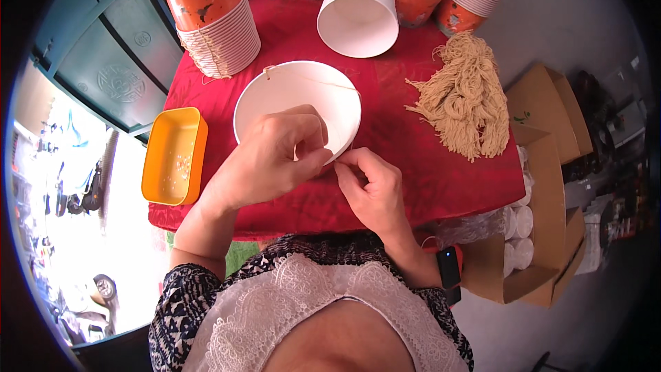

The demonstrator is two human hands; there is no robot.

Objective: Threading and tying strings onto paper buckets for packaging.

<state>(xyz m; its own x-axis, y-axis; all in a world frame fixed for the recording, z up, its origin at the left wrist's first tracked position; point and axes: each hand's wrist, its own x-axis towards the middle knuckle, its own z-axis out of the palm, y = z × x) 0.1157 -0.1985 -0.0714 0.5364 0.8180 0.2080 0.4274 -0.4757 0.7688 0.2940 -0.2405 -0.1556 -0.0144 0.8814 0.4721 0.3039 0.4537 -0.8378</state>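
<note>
A white paper cup (296, 89) lies tilted toward me on the red cloth (413, 172), mouth facing up. My left hand (272, 158) grips its near rim, fingers curled over the edge. My right hand (368, 182) pinches a thin beige string at the rim beside the left fingers. A string stretches across the cup's mouth from a knot at its far rim (270, 71).
A bundle of beige strings (465, 100) lies at the right. Stacks of orange-printed paper cups (217, 21) and another white cup (358, 15) stand at the back. An orange plastic tray (173, 156) sits at the left edge. Open cardboard boxes (544, 186) with lids stand at the right.
</note>
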